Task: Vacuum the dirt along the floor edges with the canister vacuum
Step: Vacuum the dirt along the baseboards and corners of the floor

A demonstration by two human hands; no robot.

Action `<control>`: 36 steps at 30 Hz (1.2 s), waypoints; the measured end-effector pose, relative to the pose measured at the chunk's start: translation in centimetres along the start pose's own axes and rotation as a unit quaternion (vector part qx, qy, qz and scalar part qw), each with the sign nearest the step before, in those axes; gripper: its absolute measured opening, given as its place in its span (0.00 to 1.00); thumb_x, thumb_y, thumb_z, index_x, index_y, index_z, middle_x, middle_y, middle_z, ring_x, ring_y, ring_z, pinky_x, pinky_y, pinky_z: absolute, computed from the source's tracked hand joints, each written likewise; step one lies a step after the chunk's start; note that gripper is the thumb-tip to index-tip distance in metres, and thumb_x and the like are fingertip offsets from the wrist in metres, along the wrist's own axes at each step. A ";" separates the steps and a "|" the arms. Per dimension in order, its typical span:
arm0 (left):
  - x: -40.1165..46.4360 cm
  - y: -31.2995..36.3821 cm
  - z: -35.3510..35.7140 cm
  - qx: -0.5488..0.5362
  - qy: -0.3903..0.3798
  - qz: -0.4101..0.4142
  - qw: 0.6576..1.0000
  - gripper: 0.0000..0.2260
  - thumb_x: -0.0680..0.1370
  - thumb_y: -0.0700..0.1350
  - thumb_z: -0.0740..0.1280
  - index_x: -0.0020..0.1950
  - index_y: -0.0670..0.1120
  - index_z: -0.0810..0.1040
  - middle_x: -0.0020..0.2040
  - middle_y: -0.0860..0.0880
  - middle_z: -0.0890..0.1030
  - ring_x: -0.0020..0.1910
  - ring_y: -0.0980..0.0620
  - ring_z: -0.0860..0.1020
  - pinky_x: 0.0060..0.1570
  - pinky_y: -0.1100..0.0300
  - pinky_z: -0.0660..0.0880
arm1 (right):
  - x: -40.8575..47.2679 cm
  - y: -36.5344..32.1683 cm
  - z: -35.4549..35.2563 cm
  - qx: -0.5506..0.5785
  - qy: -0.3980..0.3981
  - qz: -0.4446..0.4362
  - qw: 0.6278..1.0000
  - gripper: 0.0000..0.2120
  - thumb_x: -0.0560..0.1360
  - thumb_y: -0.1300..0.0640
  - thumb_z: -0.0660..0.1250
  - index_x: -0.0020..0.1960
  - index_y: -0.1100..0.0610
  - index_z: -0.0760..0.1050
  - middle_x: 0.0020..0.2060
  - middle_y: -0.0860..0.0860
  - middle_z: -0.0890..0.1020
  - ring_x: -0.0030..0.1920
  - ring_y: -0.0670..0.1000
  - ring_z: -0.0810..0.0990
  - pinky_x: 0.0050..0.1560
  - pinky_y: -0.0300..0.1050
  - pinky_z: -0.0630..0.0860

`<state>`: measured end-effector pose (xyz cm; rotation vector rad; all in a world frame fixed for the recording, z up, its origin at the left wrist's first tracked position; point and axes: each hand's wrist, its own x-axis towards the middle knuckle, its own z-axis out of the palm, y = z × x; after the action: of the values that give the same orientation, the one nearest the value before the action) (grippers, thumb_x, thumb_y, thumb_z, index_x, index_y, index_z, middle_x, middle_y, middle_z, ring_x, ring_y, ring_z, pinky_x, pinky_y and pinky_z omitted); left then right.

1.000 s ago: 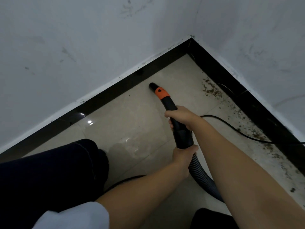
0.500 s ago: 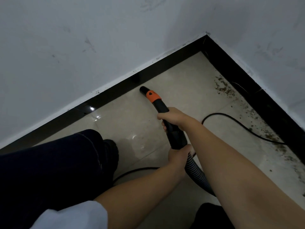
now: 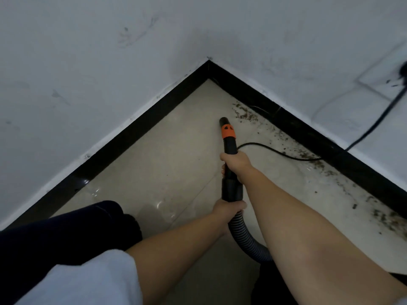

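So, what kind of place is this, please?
Probably an indoor room corner, sparsely finished: two scuffed white walls meet above a black skirting board, over a pale tiled floor. A cord runs up toward what seems a wall socket.

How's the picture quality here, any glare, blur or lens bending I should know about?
Head view: dim, even light; small glare spots on the floor tile near the left baseboard; the wide lens bows the baseboards; the plug at the right edge is smeared; the nozzle and dirt read fairly sharp.
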<state>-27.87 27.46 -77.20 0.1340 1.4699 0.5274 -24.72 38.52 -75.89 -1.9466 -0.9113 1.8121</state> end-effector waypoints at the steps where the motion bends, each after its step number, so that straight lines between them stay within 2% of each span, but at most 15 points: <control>1: -0.1 0.1 0.2 0.013 -0.011 -0.003 1.000 0.15 0.70 0.37 0.72 0.56 0.36 0.78 0.49 0.39 0.81 0.45 0.45 0.78 0.53 0.51 0.77 | -0.1 0.0 -0.5 0.012 0.009 0.004 1.000 0.07 0.73 0.64 0.65 0.48 0.62 0.68 0.30 0.57 0.73 0.27 0.54 0.72 0.29 0.45 0.74; 7: -0.4 0.8 -0.2 0.103 -0.069 -0.040 0.992 0.15 0.71 0.39 0.72 0.57 0.37 0.78 0.50 0.41 0.81 0.48 0.44 0.79 0.55 0.51 0.76 | -1.2 -0.2 -2.4 0.089 0.029 0.037 0.995 0.08 0.73 0.65 0.65 0.51 0.64 0.69 0.30 0.57 0.73 0.26 0.53 0.72 0.26 0.41 0.73; 9: -0.6 1.6 -0.9 0.153 -0.081 -0.051 0.984 0.14 0.71 0.39 0.72 0.55 0.37 0.77 0.47 0.42 0.81 0.46 0.45 0.80 0.48 0.52 0.79 | -1.6 -0.2 -2.7 0.130 0.046 0.045 0.989 0.06 0.74 0.65 0.65 0.48 0.64 0.68 0.30 0.57 0.73 0.26 0.52 0.72 0.23 0.38 0.73; 11: -0.8 2.9 -1.7 0.206 -0.097 -0.055 0.972 0.10 0.72 0.38 0.70 0.51 0.38 0.75 0.39 0.44 0.77 0.38 0.49 0.76 0.38 0.57 0.75 | -2.0 -0.3 -2.9 0.179 0.070 0.055 0.980 0.05 0.74 0.64 0.64 0.45 0.63 0.68 0.31 0.57 0.73 0.27 0.52 0.72 0.22 0.38 0.73; 12: -0.9 3.7 -2.1 0.227 -0.106 -0.056 0.967 0.08 0.73 0.37 0.70 0.50 0.39 0.74 0.37 0.45 0.76 0.36 0.50 0.74 0.37 0.58 0.73 | -2.0 -0.3 -3.0 0.201 0.082 0.059 0.974 0.05 0.75 0.64 0.64 0.45 0.62 0.68 0.31 0.57 0.73 0.27 0.52 0.72 0.24 0.39 0.73; 16: -1.2 6.3 -3.2 0.283 -0.138 -0.064 0.947 0.04 0.74 0.36 0.68 0.45 0.42 0.74 0.37 0.46 0.75 0.36 0.50 0.73 0.41 0.58 0.73 | -2.1 -0.7 -2.6 0.250 0.123 0.068 0.958 0.09 0.75 0.62 0.64 0.52 0.62 0.68 0.32 0.56 0.75 0.27 0.51 0.73 0.26 0.40 0.73; 20: -1.1 6.2 -5.5 0.362 -0.114 -0.079 0.922 0.07 0.72 0.38 0.71 0.47 0.41 0.75 0.38 0.45 0.76 0.37 0.50 0.75 0.41 0.57 0.73 | -3.1 -0.2 -0.9 0.310 0.133 0.079 0.938 0.04 0.74 0.64 0.64 0.45 0.61 0.68 0.30 0.55 0.73 0.26 0.51 0.72 0.27 0.40 0.74; 22: -1.0 5.8 -7.1 0.391 -0.097 -0.090 0.911 0.09 0.70 0.38 0.72 0.48 0.41 0.75 0.39 0.44 0.77 0.39 0.48 0.76 0.41 0.57 0.74 | -3.5 0.7 0.3 0.343 0.140 0.079 0.926 0.05 0.74 0.65 0.64 0.42 0.60 0.68 0.29 0.55 0.73 0.25 0.51 0.72 0.25 0.39 0.73; 26: -0.8 5.0 -8.3 0.409 -0.084 -0.094 0.904 0.07 0.70 0.38 0.72 0.44 0.41 0.77 0.41 0.43 0.79 0.43 0.46 0.77 0.47 0.54 0.76 | -3.6 1.8 1.8 0.357 0.183 0.080 0.913 0.05 0.74 0.63 0.65 0.45 0.60 0.68 0.27 0.55 0.73 0.24 0.51 0.72 0.25 0.40 0.72; 28: -0.7 4.9 -7.8 0.418 -0.093 -0.089 0.899 0.06 0.70 0.39 0.72 0.42 0.42 0.76 0.41 0.44 0.78 0.44 0.46 0.77 0.47 0.55 0.75 | -3.7 2.2 1.3 0.339 0.212 0.085 0.913 0.05 0.74 0.63 0.65 0.46 0.60 0.68 0.27 0.54 0.73 0.24 0.51 0.72 0.26 0.40 0.73; 30: -0.6 4.8 -6.8 0.433 -0.119 -0.085 0.889 0.07 0.70 0.39 0.72 0.45 0.42 0.77 0.42 0.45 0.78 0.45 0.47 0.77 0.48 0.56 0.76 | -3.9 2.9 0.4 0.345 0.237 0.086 0.904 0.05 0.73 0.62 0.65 0.45 0.60 0.68 0.27 0.54 0.73 0.24 0.51 0.73 0.27 0.42 0.73; 33: -0.6 3.8 -5.4 0.445 -0.151 -0.079 0.879 0.15 0.71 0.39 0.71 0.57 0.39 0.77 0.45 0.45 0.78 0.46 0.48 0.76 0.47 0.59 0.75 | -4.5 4.2 -1.1 0.354 0.260 0.086 0.894 0.05 0.74 0.63 0.65 0.44 0.59 0.67 0.27 0.55 0.73 0.25 0.51 0.72 0.28 0.43 0.74; 36: -0.3 2.7 -4.8 0.458 -0.166 -0.070 0.871 0.17 0.71 0.39 0.71 0.58 0.38 0.76 0.45 0.46 0.78 0.46 0.49 0.76 0.46 0.59 0.76 | -4.9 5.2 -1.8 0.352 0.275 0.082 0.891 0.06 0.74 0.63 0.64 0.44 0.59 0.67 0.27 0.55 0.72 0.24 0.52 0.72 0.27 0.43 0.73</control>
<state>-33.21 28.65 -76.38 0.8190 1.2667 -0.3456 -21.73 31.77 -75.18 -1.8810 0.1011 1.2623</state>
